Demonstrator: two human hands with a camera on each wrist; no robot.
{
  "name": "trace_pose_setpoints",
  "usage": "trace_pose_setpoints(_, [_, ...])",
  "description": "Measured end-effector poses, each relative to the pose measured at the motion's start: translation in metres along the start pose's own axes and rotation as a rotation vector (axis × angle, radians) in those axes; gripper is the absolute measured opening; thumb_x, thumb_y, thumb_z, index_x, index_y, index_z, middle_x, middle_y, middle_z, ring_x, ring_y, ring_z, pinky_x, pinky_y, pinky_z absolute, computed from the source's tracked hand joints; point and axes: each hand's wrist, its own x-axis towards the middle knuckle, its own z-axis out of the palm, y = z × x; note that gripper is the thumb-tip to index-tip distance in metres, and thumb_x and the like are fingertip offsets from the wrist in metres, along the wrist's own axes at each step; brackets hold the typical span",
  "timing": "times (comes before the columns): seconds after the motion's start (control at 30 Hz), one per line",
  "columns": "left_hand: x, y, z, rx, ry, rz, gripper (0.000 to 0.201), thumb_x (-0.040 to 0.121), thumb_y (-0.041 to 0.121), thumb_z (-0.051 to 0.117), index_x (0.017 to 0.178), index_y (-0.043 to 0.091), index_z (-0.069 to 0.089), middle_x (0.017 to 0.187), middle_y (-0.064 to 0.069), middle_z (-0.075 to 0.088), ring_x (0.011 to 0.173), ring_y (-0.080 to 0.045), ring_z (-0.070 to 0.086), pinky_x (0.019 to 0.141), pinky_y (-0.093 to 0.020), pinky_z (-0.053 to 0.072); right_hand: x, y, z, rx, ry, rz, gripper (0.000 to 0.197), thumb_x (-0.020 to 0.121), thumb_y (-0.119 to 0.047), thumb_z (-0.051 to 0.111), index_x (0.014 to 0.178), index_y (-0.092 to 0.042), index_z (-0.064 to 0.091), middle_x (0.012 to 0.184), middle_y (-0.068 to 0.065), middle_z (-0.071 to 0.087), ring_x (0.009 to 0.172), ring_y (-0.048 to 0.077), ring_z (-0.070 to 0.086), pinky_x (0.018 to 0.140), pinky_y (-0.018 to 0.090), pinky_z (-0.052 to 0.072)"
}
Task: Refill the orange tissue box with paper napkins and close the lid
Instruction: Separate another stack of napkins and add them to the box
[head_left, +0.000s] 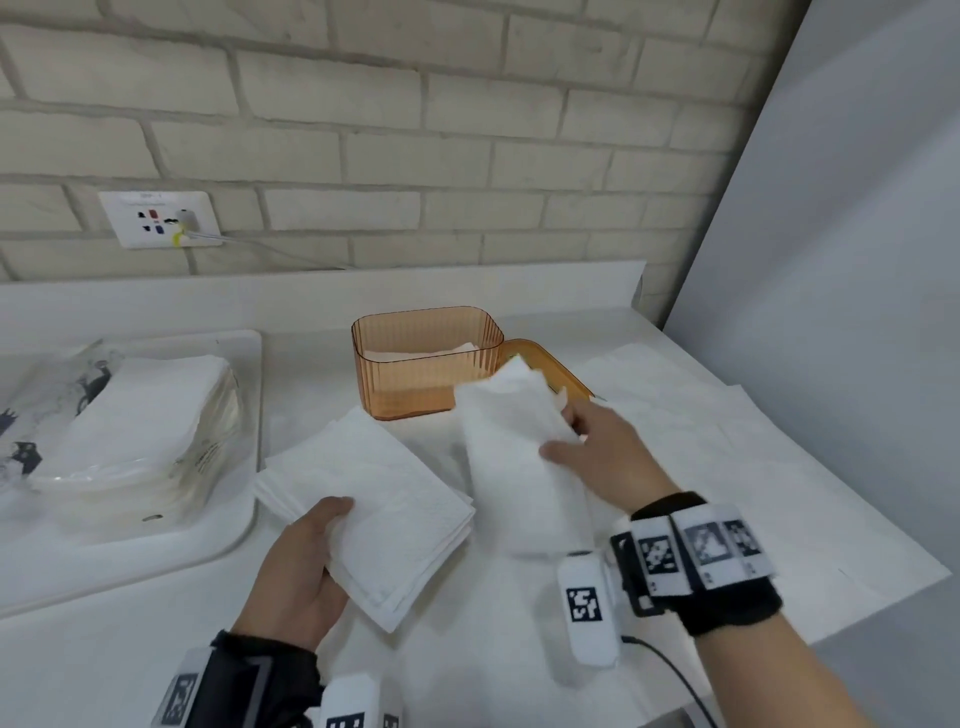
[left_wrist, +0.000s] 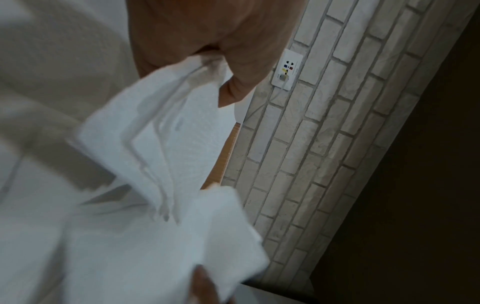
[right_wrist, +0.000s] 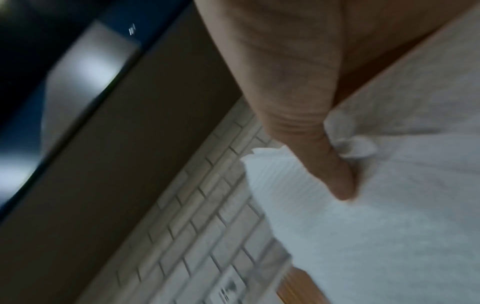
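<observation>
Right hand (head_left: 605, 457) pinches a napkin bunch (head_left: 514, 457) just below the open orange tissue box (head_left: 426, 358) at centre frame; left hand (head_left: 301, 561) grips a napkin stack (head_left: 379, 499), lid (head_left: 545, 364) right of box

There was one orange box (head_left: 426, 358), one orange lid (head_left: 540, 364), two bunches of napkins (head_left: 379, 499) in hands, and one open napkin pack (head_left: 140, 415).
</observation>
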Motion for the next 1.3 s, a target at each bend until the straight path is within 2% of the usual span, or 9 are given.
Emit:
trace_pose_setpoints(0.13, [0.014, 0.001, 0.009, 0.069, -0.034, -0.01, 0.029, 0.09, 0.004, 0.055, 0.119, 0.001, 0.06, 0.11, -0.015, 0.069, 0.1, -0.03, 0.064, 0.085, -0.039, 0.05, -0.001, -0.025, -0.031, 0.361, -0.073, -0.149, 0.019, 0.081, -0.01, 0.068, 0.094, -0.021, 0.06, 0.103, -0.002, 0.068, 0.094, 0.016, 0.066, 0.081, 0.028, 0.051])
trace_pose_setpoints(0.37, [0.012, -0.009, 0.047, 0.172, -0.29, -0.033, 0.016, 0.094, 0.005, 0.049, 0.097, 0.003, 0.065, 0.072, -0.006, 0.072, 0.061, -0.014, 0.068, 0.051, -0.021, 0.052, 0.01, -0.021, -0.005, 0.637, -0.433, -0.11, 0.04, 0.076, -0.009, 0.065, 0.114, -0.017, 0.058, 0.114, 0.004, 0.069, 0.105, 0.021, 0.066, 0.092, 0.036, 0.052])
trace_pose_setpoints(0.5, [0.007, -0.013, 0.059, 0.096, -0.476, -0.074, 0.045, 0.095, 0.022, 0.051, 0.138, 0.012, 0.049, 0.133, -0.015, 0.055, 0.12, -0.032, 0.054, 0.102, -0.052, 0.043, 0.017, -0.009, 0.015, 0.346, -0.436, -0.089, 0.034, 0.086, -0.02, 0.065, 0.119, -0.021, 0.058, 0.118, -0.003, 0.067, 0.109, 0.017, 0.063, 0.102, 0.045, 0.044])
trace_pose_setpoints(0.57, [0.007, -0.015, 0.057, 0.055, -0.436, -0.08, 0.042, 0.101, 0.026, 0.041, 0.14, 0.011, 0.046, 0.139, -0.016, 0.051, 0.127, -0.035, 0.05, 0.107, -0.055, 0.036, 0.018, -0.009, 0.016, 0.277, -0.398, -0.089, 0.027, 0.089, -0.024, 0.061, 0.116, -0.021, 0.059, 0.116, -0.006, 0.066, 0.108, 0.013, 0.063, 0.101, 0.042, 0.045])
trace_pose_setpoints(0.67, [0.004, -0.017, 0.057, -0.025, -0.381, -0.039, 0.042, 0.1, 0.03, 0.036, 0.133, 0.011, 0.054, 0.124, -0.014, 0.065, 0.108, -0.03, 0.065, 0.086, -0.044, 0.05, 0.018, -0.012, 0.011, 0.192, -0.386, -0.085, 0.015, 0.093, -0.027, 0.054, 0.106, -0.023, 0.061, 0.104, -0.013, 0.066, 0.098, 0.001, 0.062, 0.094, 0.026, 0.048])
trace_pose_setpoints(0.8, [0.003, -0.017, 0.058, -0.05, -0.326, 0.005, 0.059, 0.095, 0.06, 0.027, 0.129, 0.021, 0.056, 0.122, -0.012, 0.066, 0.109, -0.029, 0.065, 0.085, -0.045, 0.049, 0.019, -0.023, 0.008, 0.139, -0.365, -0.103, 0.018, 0.099, -0.025, 0.043, 0.087, -0.03, 0.057, 0.085, -0.02, 0.058, 0.07, -0.02, 0.054, 0.064, -0.001, 0.039])
trace_pose_setpoints(0.93, [0.005, -0.02, 0.064, 0.055, -0.327, 0.002, 0.047, 0.091, 0.046, 0.049, 0.128, 0.019, 0.057, 0.119, -0.01, 0.068, 0.111, -0.029, 0.064, 0.096, -0.049, 0.048, 0.02, -0.032, 0.015, 0.184, -0.333, -0.076, 0.024, 0.1, -0.029, 0.036, 0.117, -0.02, 0.05, 0.108, -0.013, 0.057, 0.104, 0.008, 0.053, 0.088, 0.023, 0.042])
trace_pose_setpoints(1.13, [0.011, -0.021, 0.066, 0.167, -0.293, 0.069, 0.039, 0.093, 0.027, 0.054, 0.128, 0.012, 0.056, 0.118, -0.011, 0.068, 0.11, -0.031, 0.064, 0.1, -0.05, 0.046, 0.019, -0.021, 0.021, 0.323, -0.415, 0.058, 0.051, 0.097, -0.042, 0.039, 0.141, -0.028, 0.018, 0.118, -0.011, 0.044, 0.107, 0.01, 0.041, 0.093, 0.027, 0.029])
trace_pose_setpoints(1.3, [0.015, -0.011, 0.07, 0.281, -0.315, 0.121, 0.049, 0.079, 0.033, 0.067, 0.124, 0.015, 0.058, 0.115, -0.01, 0.07, 0.106, -0.032, 0.066, 0.095, -0.051, 0.049, 0.025, -0.001, 0.024, 0.367, -0.571, 0.035, 0.064, 0.08, -0.042, 0.064, 0.136, -0.028, 0.035, 0.125, -0.012, 0.058, 0.116, 0.011, 0.054, 0.107, 0.039, 0.038])
